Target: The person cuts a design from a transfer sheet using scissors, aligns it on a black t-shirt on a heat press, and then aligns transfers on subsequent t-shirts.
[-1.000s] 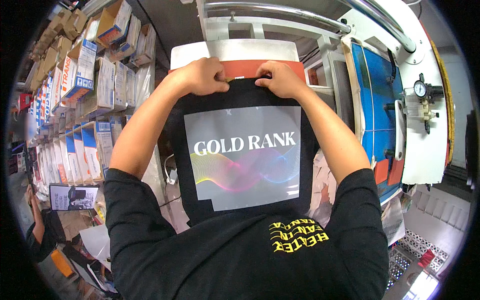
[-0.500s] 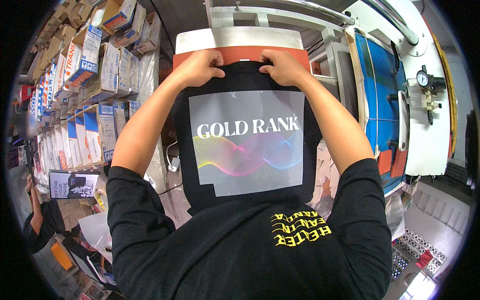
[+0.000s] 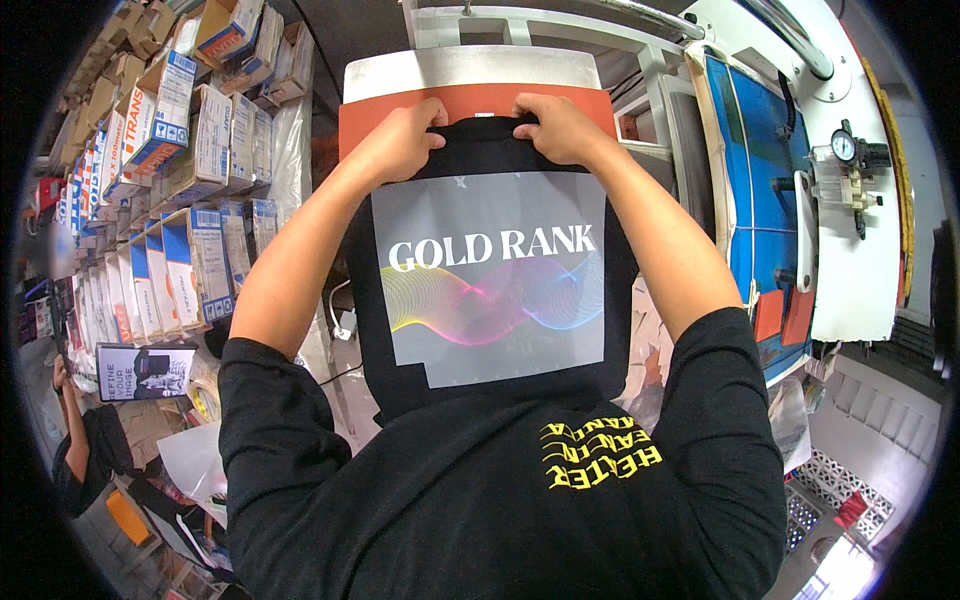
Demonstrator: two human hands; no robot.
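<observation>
Workshop: stacked cardboard boxes [image 3: 210, 255] at left, blue panel [image 3: 762, 190] at right; centre, black shirt [image 3: 485, 155] laid over red mat [image 3: 480, 98], see-through sheet [image 3: 500, 205] with colourful wave on top; left hand [image 3: 408, 140] and right hand [image 3: 565, 130] pinching shirt either side of collar

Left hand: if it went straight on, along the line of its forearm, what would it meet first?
The left hand would probably meet the orange-red pad first, just beyond the top edge of the black garment. Depth is unclear, so it might pass above.
</observation>
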